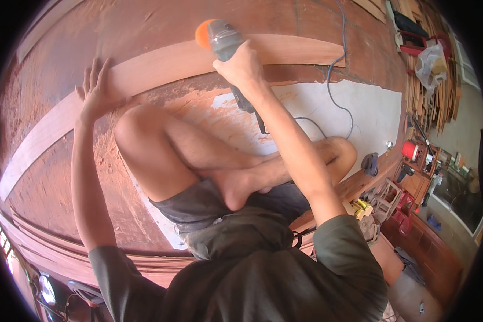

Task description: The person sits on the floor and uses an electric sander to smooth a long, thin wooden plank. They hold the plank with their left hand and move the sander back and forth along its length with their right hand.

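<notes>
A long, pale wooden board point(161, 67) lies across the reddish work surface in front of me. My right hand point(243, 67) is wrapped round the dark body of a corded power sander point(225, 40). The sander's orange disc point(204, 34) sits at the board's far edge; whether it touches the wood I cannot tell. Fingers spread, my left hand point(97, 92) rests on the board to the left of the sander. Part of the sander's handle is hidden behind my right hand and wrist.
A dark cord point(330, 83) runs over the board's right end and a white sheet point(367, 104). Sawdust point(172, 102) covers the surface near my crossed legs. Wood strips point(445, 102), a plastic bag point(431, 64) and a red container point(410, 151) stand at the right.
</notes>
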Motion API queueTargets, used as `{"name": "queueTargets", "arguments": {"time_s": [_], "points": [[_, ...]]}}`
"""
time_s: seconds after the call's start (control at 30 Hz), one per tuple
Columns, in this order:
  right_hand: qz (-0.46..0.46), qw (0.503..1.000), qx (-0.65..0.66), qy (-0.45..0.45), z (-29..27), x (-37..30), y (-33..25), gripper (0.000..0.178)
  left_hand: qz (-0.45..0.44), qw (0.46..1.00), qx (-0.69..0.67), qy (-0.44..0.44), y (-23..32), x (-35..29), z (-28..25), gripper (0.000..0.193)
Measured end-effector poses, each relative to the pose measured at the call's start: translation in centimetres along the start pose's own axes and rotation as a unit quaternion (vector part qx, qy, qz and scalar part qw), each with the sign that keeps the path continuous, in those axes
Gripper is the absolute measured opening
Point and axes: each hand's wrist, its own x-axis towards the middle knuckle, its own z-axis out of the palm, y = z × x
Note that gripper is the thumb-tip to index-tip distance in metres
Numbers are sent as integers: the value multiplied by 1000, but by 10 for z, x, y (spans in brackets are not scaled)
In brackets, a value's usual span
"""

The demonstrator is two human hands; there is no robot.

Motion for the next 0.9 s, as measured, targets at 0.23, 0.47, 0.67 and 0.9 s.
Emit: {"name": "queueTargets", "arguments": {"time_s": [0.23,0.47,0.67,0.9], "points": [[73,997,17,28,-42,29,77,77,4,1000,4,-11,-6,-2,1,128],[169,977,-32,123,-89,64,164,62,4,1000,-8,-12,-2,-2,-1,127],[101,990,28,90,-56,38,101,41,11,1000,-13,-10,-4,-1,0,128],[-45,995,49,68,8,0,15,62,15,1000,-5,-1,-4,-6,-10,139]]}}
